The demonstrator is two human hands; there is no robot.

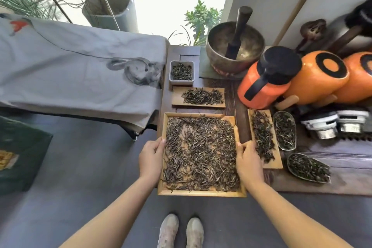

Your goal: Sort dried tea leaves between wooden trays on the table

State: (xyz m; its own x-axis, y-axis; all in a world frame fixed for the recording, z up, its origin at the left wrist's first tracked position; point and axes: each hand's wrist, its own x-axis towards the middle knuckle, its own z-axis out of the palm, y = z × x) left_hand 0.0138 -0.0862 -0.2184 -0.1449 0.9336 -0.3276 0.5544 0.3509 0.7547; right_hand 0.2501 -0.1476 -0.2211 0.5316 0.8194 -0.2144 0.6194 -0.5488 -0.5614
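Tray (201, 193) of tea leaves (201, 153), long axis front-to-back, left hand (151, 159) and right hand (248, 164) on its sides.

No readable text, label or number shows anywhere.

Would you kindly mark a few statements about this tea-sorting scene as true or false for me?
1. Both hands grip the large wooden tray, the left hand on its left edge and the right hand on its right edge. True.
2. The large tray is bare of leaves. False: tea leaves cover most of it.
3. The small white container beyond the trays holds leaves. True.
4. The metal bowl is empty. False: a dark wooden stick leans inside it.
5. The orange jug stands to the left of the large tray. False: it stands to the right, farther back.
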